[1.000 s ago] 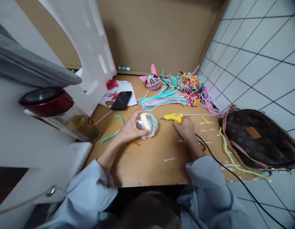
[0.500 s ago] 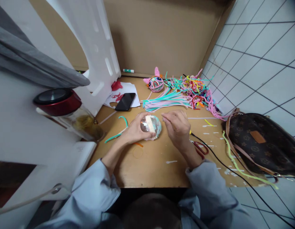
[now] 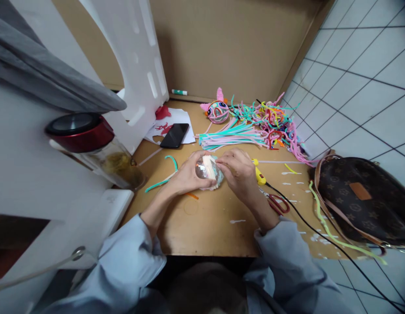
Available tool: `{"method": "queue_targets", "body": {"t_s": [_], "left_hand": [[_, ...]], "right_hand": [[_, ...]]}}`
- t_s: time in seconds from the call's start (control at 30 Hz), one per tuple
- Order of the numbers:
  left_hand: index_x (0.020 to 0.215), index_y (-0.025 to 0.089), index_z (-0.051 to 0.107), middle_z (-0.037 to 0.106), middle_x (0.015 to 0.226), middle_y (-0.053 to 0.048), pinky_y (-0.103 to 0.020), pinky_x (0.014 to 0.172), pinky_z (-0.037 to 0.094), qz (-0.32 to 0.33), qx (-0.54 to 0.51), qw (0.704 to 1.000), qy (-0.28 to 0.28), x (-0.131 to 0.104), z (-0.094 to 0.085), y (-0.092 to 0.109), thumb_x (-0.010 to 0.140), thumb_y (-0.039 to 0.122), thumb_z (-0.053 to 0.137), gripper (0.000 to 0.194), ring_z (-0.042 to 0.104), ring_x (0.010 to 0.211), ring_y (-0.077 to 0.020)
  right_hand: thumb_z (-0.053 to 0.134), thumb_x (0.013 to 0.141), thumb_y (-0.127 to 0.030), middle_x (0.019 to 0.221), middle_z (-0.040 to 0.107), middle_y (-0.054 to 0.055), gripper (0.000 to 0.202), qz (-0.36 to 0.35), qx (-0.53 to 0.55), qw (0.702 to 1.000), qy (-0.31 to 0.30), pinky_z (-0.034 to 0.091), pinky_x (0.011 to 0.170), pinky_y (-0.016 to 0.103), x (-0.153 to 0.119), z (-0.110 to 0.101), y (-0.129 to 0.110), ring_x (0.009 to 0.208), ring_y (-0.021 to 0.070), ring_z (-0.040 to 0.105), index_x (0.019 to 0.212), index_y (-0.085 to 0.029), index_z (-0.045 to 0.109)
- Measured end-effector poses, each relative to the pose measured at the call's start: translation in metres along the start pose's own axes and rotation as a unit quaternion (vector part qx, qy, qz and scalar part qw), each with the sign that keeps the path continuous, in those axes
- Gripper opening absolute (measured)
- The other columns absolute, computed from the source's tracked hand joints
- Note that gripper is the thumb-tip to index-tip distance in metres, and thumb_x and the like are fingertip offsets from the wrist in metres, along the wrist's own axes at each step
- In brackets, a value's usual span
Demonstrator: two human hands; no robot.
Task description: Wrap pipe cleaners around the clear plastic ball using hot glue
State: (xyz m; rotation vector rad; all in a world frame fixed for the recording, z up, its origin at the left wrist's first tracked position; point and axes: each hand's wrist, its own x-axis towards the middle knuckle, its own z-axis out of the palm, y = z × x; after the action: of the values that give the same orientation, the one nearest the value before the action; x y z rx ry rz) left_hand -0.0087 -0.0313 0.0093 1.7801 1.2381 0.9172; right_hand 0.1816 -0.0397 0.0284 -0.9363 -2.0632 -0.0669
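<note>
My left hand (image 3: 190, 174) is wrapped round a clear ball (image 3: 202, 169) that has cream and teal fuzzy strips on its right part. At the ball's upper right edge, the thumb and forefinger of my right hand (image 3: 236, 170) are pinched together; whatever lies between them is too small to name. Just beyond my right wrist lies a yellow glue gun (image 3: 260, 176) with a black cord. Red-handled scissors (image 3: 278, 203) are partly covered by my right forearm. Teal pipe cleaners (image 3: 171, 163) lie left of the ball, and an orange piece (image 3: 193, 196) sits below it.
Behind my hands are a bundle of pink and teal pipe cleaners (image 3: 233, 138), a tangled heap (image 3: 274, 115) and a decorated ball with pink ears (image 3: 218, 112). A phone (image 3: 175, 135) lies on paper. A glass bottle (image 3: 119, 168) stands left, a brown bag (image 3: 369, 200) right.
My right hand has moved left and its pinched fingertips now meet the ball. The ball has turned slightly in my left hand. More of the glue gun shows, and the view has shifted a little.
</note>
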Motion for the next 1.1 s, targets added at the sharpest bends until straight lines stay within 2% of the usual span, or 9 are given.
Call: {"method": "queue_targets", "body": {"t_s": [0.1, 0.27, 0.7, 1.1], "left_hand": [[0.129, 0.021, 0.053, 0.062, 0.12, -0.007, -0.036, 0.088, 0.052, 0.006, -0.007, 1.0, 0.002, 0.0, 0.001, -0.003, 0.058, 0.035, 0.081, 0.077, 0.064, 0.099, -0.0235], [0.128, 0.021, 0.053, 0.064, 0.119, -0.007, -0.035, 0.087, 0.052, 0.009, -0.019, 1.0, 0.002, 0.002, 0.001, -0.007, 0.058, 0.034, 0.083, 0.078, 0.064, 0.1, -0.0232], [0.128, 0.021, 0.052, 0.062, 0.123, -0.007, -0.033, 0.087, 0.052, 0.012, -0.022, 1.0, -0.008, 0.001, -0.001, -0.005, 0.059, 0.035, 0.083, 0.076, 0.063, 0.106, -0.0245], [0.127, 0.02, 0.052, 0.062, 0.119, -0.008, -0.034, 0.087, 0.051, 0.004, -0.016, 1.0, -0.005, 0.001, 0.001, -0.004, 0.059, 0.036, 0.082, 0.076, 0.063, 0.1, -0.0231]], "right_hand": [[0.056, 0.097, -0.023, 0.09, 0.067, 0.004, 0.016, 0.031, 0.038, 0.999, -0.013, 0.046, 0.079, 0.032, -0.004, 0.002, 0.004, 0.087, 0.018, 0.062, 0.094, -0.022, 0.072], [0.057, 0.096, -0.023, 0.09, 0.067, 0.004, 0.015, 0.044, 0.054, 0.997, -0.021, 0.047, 0.079, 0.031, -0.009, 0.004, 0.005, 0.087, 0.0177, 0.063, 0.094, -0.022, 0.072], [0.055, 0.097, -0.022, 0.091, 0.068, 0.005, 0.018, 0.02, 0.047, 0.998, -0.034, 0.046, 0.078, 0.032, -0.012, 0.006, 0.004, 0.087, 0.0187, 0.062, 0.093, -0.02, 0.073], [0.054, 0.098, -0.022, 0.091, 0.066, 0.005, 0.018, 0.005, 0.061, 0.998, -0.025, 0.044, 0.078, 0.032, -0.014, 0.01, 0.004, 0.087, 0.0186, 0.059, 0.093, -0.02, 0.071]]}}
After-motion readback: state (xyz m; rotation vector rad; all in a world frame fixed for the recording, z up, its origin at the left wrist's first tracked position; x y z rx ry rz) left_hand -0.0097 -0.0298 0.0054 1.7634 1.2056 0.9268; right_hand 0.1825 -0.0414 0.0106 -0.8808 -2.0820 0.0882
